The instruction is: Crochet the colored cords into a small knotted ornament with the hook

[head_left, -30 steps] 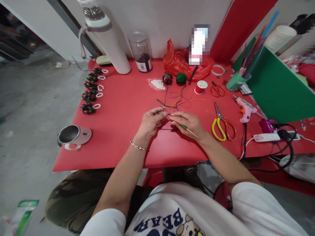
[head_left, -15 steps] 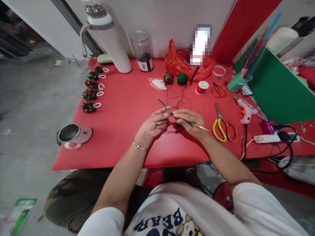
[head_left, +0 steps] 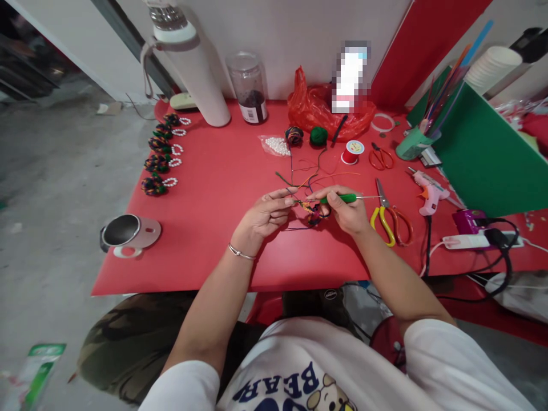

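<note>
1. While both hands meet over the red table [head_left: 205,228], the left hand [head_left: 268,214] is nearly closed. Its thumb and forefinger pinch the left end of the multicoloured yarn piece [head_left: 314,210], and the other fingers curl beneath.
2. The right hand [head_left: 349,212] is closed around the green handle of the crochet hook [head_left: 342,198]. A thin metal end projects past the fist, away from the left hand.
3. The yarn piece sits between the two hands, touching both.
4. Loose strands [head_left: 309,171] run from the yarn piece away from the hands to two yarn balls [head_left: 318,135] beyond the fingertips.
5. Yellow-handled scissors [head_left: 387,220] lie just right of the right hand. A pink glue gun [head_left: 428,191] lies farther right.
6. A red thread spool [head_left: 351,152] stands beyond the right hand. A bag of pearl beads [head_left: 274,146] lies beyond the left hand.
7. A row of finished yarn pieces [head_left: 156,165] lies well left of the left hand, with a metal cup [head_left: 122,231] at the near end of the row.
</note>
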`<state>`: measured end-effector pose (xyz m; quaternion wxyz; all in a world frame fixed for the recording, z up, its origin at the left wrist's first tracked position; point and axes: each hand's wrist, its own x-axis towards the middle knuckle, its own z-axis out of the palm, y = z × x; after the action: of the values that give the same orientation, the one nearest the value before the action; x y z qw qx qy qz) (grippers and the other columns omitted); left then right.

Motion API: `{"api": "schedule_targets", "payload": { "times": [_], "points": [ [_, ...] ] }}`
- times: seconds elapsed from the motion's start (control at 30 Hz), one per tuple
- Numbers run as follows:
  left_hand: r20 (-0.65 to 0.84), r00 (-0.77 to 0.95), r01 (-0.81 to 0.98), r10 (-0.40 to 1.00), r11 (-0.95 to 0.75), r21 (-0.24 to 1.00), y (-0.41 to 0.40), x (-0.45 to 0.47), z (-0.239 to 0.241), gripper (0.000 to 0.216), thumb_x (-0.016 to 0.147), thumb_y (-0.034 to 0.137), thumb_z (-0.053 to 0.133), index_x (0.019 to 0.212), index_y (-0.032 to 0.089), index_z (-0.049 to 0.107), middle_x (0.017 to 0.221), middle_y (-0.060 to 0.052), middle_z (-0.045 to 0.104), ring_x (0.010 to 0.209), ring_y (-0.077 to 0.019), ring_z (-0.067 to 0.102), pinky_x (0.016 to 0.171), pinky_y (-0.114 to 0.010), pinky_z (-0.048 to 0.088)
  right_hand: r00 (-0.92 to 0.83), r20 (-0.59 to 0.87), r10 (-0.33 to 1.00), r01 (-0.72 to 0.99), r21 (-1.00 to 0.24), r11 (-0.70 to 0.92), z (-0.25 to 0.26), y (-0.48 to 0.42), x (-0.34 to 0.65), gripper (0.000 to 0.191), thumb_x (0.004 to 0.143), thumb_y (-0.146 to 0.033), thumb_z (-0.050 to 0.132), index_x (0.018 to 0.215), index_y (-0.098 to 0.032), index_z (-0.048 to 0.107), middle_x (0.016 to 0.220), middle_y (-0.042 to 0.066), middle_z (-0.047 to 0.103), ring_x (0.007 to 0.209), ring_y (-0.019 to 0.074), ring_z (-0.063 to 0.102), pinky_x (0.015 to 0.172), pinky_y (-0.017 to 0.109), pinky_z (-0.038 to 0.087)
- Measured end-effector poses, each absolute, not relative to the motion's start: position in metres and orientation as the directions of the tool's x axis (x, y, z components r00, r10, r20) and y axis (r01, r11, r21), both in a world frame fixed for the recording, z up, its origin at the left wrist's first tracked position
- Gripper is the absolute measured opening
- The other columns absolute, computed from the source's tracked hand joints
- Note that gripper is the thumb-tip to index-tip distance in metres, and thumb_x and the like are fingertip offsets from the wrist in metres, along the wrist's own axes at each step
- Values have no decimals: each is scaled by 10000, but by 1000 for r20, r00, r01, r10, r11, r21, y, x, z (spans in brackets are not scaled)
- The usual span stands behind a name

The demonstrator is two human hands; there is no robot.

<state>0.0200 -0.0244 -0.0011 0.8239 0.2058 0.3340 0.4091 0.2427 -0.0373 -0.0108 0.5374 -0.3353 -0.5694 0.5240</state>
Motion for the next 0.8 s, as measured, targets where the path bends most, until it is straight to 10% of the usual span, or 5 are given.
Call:
{"api": "schedule_targets", "payload": {
  "times": [0.23,0.53,0.8],
  "points": [
    [-298,325,-506,898,431,747,-31,33,-6,447,578,98,946,1002,119,803,634,18,659,395,9,350,387,-149,212,-166,130,978,-292,-953,77,-17,-35,228,419,824,-672,793,873,-256,815,768,10,764,525,102,516,514,264,455],
    [-155,212,-454,965,237,859,-32,36,-3,421,651,242,937,1048,166,822,661,33,663,386,-7,361,372,-196,224,-178,232,956,-81,-972,220,-23,-35,232,316,943,-592,706,1018,-316,839,847,-9,773,614,121,598,617,284,517],
    [-87,90,-365,992,115,924,-31,43,-13,528,593,199,974,1086,151,790,687,-9,751,623,-135,690,633,-252,536,-156,542,826,124,-818,561,-13,-39,226,185,1002,-425,691,1023,-304,829,1022,36,802,978,183,745,920,362,601]
  ]
}}
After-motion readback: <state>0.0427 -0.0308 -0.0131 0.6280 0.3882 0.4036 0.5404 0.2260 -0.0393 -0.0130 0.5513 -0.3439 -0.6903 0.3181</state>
